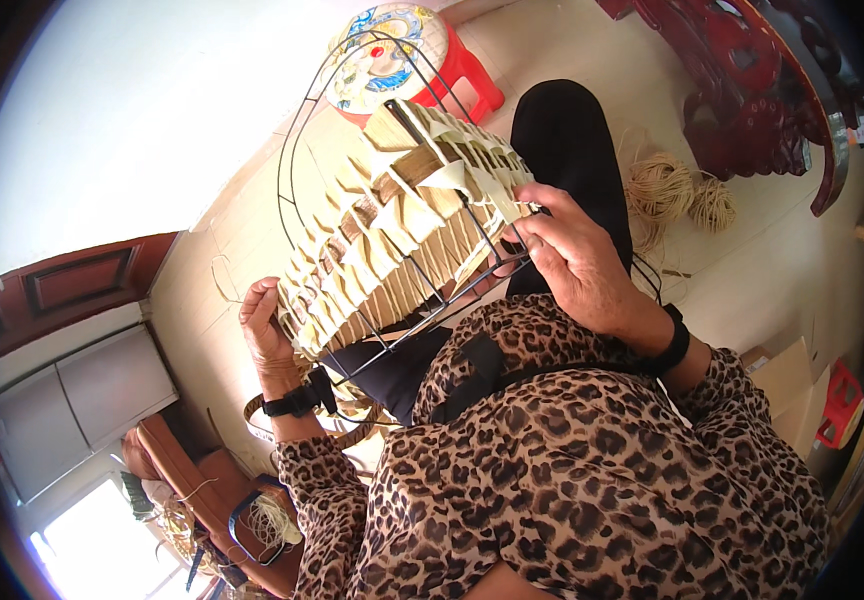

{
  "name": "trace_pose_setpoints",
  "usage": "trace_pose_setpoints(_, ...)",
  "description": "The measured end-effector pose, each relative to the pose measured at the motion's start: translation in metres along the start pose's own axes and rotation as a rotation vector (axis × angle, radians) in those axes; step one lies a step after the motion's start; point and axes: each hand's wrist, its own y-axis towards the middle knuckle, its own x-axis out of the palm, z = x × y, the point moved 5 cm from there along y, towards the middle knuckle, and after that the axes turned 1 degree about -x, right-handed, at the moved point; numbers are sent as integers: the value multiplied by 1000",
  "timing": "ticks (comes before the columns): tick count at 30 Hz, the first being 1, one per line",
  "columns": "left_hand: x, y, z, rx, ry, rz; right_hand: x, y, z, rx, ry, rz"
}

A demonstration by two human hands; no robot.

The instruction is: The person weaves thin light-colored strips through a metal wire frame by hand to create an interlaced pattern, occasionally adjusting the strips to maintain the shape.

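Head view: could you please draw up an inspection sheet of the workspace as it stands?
Surface: pale tiled floor; the lap is beneath the held piece.
Job's things: black wire frame, with pale strips interlaced on it.
Clutter: coiled tan strands on the floor beyond the right hand; cardboard at far right.
Hands: left hand at the left end of the strips, right hand at their right end; exact grips unclear.
Cables: thin dark line near the right wristband; cannot tell whether it is a cable.
Surroundings: red stool with patterned round top, carved dark-red furniture, grey panels.
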Motion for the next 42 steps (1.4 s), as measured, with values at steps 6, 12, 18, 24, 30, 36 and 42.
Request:
trace_pose_setpoints(6, 10, -1, 5, -29, 231, 81, 11, -22, 44, 119, 197, 11)
trace_pose_setpoints(12, 29, 1, 18, -53, 362, 84, 0, -18, 42, 212, 120, -125)
trace_pose_setpoints(18, 33, 6, 20, -55, 325, 62, -52, 41, 28, 237, -213, -350)
trace_pose_setpoints(24, 38, 1, 13, -13, 218, -6, -24, 118, -60, -58, -428, -339)
trace_pose_setpoints(30, 47, -12, 17, 206, 146, -94, 70, 115, -109, -381, -331, -736)
trace_pose_setpoints(36, 54, -15, 12, 337, -89, -101, 121, 98, -111, -552, -444, -838)
trace_pose_setpoints(42, 63, -25, 12, 357, 24, -114, 139, 92, -106, -657, -552, -698)
